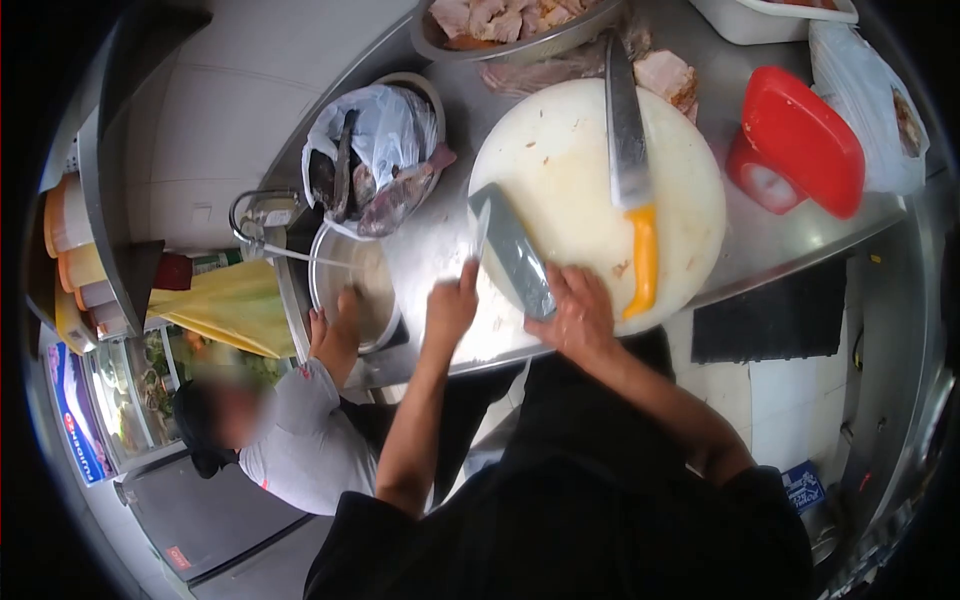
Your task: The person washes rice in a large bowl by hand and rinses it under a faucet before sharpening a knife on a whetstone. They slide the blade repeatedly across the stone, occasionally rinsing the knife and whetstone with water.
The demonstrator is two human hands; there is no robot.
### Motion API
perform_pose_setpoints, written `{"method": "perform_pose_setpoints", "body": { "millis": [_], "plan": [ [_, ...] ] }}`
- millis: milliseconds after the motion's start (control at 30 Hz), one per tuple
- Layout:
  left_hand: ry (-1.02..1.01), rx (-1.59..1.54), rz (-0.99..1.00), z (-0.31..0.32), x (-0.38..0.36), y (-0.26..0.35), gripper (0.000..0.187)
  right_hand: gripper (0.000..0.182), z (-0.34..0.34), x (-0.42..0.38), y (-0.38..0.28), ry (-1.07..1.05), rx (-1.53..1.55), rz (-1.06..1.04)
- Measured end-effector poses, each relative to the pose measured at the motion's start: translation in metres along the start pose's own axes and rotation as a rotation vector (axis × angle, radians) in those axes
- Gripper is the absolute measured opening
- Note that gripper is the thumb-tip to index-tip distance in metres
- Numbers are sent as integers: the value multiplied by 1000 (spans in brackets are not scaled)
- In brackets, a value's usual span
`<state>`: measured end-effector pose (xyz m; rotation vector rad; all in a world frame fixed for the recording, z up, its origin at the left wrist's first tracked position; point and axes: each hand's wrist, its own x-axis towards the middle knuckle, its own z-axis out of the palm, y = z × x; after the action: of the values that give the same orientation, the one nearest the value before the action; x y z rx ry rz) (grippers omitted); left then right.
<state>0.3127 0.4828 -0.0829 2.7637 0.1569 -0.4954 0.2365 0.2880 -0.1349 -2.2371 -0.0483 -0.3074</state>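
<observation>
My left hand [453,312] is closed round the handle of a small knife, and the knife's narrow blade [483,228] points away from me, lying along the left edge of a whetstone [515,250]. The whetstone is a long, grey, wet-looking block that rests at a slant on the round white cutting board [560,130]. With thumb and fingers, my right hand [578,318] grips the block's near end. Right of it on the board lies a large knife [628,150] with a yellow handle [642,262], its blade pointing away.
A red scale [800,150] stands right of the board. Behind are a metal bowl of meat [440,40] and loose meat [665,78]. At left, a bag-lined bowl [435,110] sits near a water-filled pot [322,290], where a co-worker in a grey shirt [310,440] has a hand.
</observation>
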Motion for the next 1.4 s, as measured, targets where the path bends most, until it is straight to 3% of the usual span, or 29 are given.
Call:
{"method": "perform_pose_setpoints", "body": {
  "millis": [100, 167, 200, 300, 400, 533, 600, 633, 667, 800, 900, 1000, 1100, 1167, 1233, 1333, 1400],
  "plan": [
    [-37, 138, 178, 11, -58, -19, 59, 77, 2, -1, 2, 35, 18, -11],
    [-78, 77, 115, 6, -71, -7, 51, 77, 0, 1, 4, 54, 9, -9],
    [-26, 41, 173, 10, -58, -13, 55, 77, 1, -1, 2, 49, 14, -17],
    [-36, 5, 9, 1, 13, 14, 78, 76, 4, 0, 2, 37, 3, -15],
    [-5, -89, -48, -7, 26, 34, 75, 70, 2, 0, 0, 38, 3, -23],
    [-83, 74, 109, 26, -55, -10, 61, 70, 4, 0, 1, 63, 11, -9],
    [-123, -4, 53, 16, -84, 2, 56, 70, 3, 0, 3, 75, 6, -1],
    [-46, 4, 108, 15, -80, 7, 52, 70, 3, 0, 3, 70, 1, -3],
    [-103, 61, 45, 19, -58, -2, 52, 70, 4, 0, 2, 60, -2, -14],
    [56, 0, 57, 0, 37, 34, 76, 72, 5, 0, 1, 47, -21, -25],
    [8, 57, 91, 13, 27, 18, 65, 74, 4, 1, 1, 30, 4, -18],
    [-55, 39, 89, 26, -60, 2, 50, 73, 4, -2, 3, 45, 24, 13],
    [-91, 45, 85, 14, -72, -4, 49, 72, 3, -1, 2, -3, 43, 50],
    [-84, 129, 27, 23, -17, -16, 61, 73, 3, 0, 2, 9, 22, 16],
    [33, -2, 17, -1, 19, 27, 77, 74, 4, 0, 2, 12, 4, 0],
    [-12, -46, -16, -3, 36, 29, 73, 74, 5, 0, 3, 17, -6, -22],
    [-17, 109, 165, 28, 5, -14, 67, 74, 6, 0, 2, 22, 18, -19]
  ]
}}
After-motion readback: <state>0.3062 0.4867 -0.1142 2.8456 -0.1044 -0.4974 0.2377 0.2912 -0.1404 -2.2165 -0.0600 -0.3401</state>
